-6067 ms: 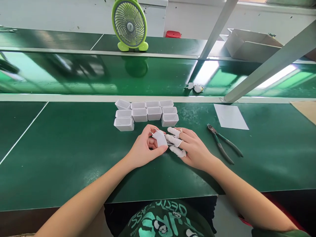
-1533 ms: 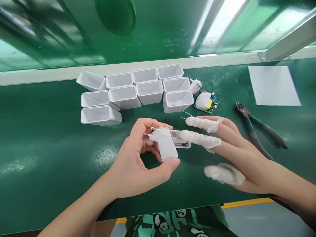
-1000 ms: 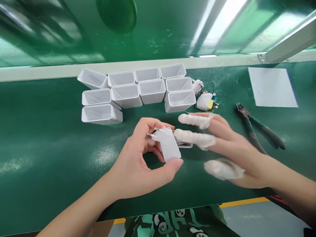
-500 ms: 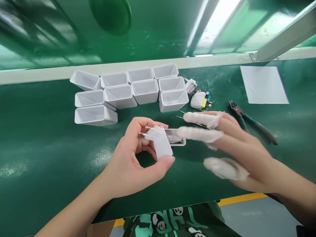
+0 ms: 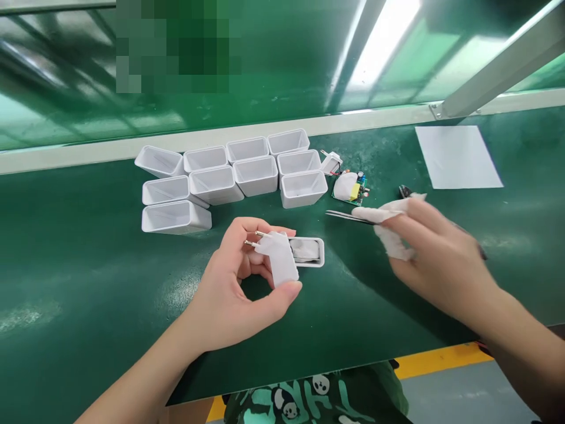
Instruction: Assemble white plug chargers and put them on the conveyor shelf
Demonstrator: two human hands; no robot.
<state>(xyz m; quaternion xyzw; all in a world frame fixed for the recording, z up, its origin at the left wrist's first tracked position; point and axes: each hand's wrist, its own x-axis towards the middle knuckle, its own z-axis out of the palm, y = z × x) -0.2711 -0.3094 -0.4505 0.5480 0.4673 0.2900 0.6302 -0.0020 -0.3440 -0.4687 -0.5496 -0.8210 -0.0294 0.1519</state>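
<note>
My left hand (image 5: 232, 297) holds a white plug cover (image 5: 283, 262) with two metal pins that point left, its thumb at the cover's lower edge. Right behind the cover sits a white charger housing (image 5: 322, 253) with a pale, wrapped part inside; the hand and cover hide its left end. My right hand (image 5: 441, 259), with white coverings on its fingers, is closed on a pair of tweezers (image 5: 346, 217). Their thin tips point left, above and to the right of the housing.
Several open white housings (image 5: 256, 176) stand in rows at the back. Beside them are a small plug piece (image 5: 331, 163) and a circuit board (image 5: 348, 189). Pliers (image 5: 405, 192), mostly behind my right hand, and a white sheet (image 5: 459, 158) lie on the right.
My right hand has gone from spread fingers over the tweezers to closed around them, a little to the right. My left hand keeps hold of the plug cover. The view has shifted slightly.
</note>
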